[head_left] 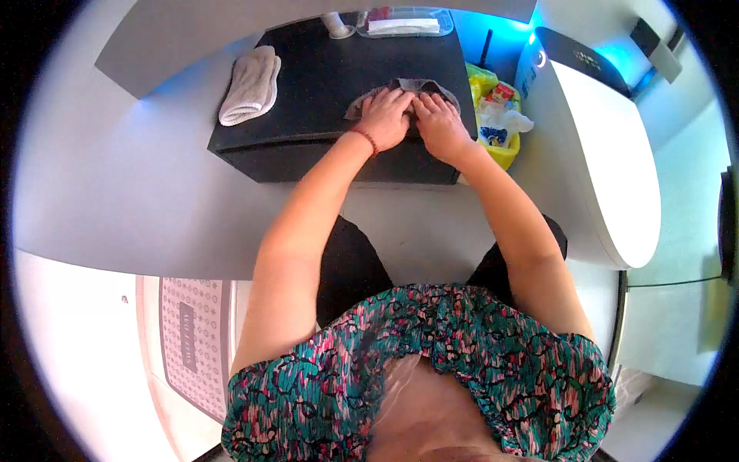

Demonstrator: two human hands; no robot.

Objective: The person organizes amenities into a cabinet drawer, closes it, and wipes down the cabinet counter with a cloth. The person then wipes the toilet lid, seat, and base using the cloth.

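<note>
both hands come down side by side on a dark grey cloth [422,85], fingers bent over it and the index fingers nearly meeting; whether they pinch the fabric or only press it cannot be told. the left hand [385,119], a red bracelet [368,141] at its wrist, and the right hand [441,127] work near the front right corner of a black cabinet [308,85]. from the cloth, a folded pale towel [252,85] lies at nine o'clock, a clear plastic box [406,23] sits at twelve, and a yellow bin [504,156] filled with rubbish stands at three, beside a white appliance [600,146].
</note>
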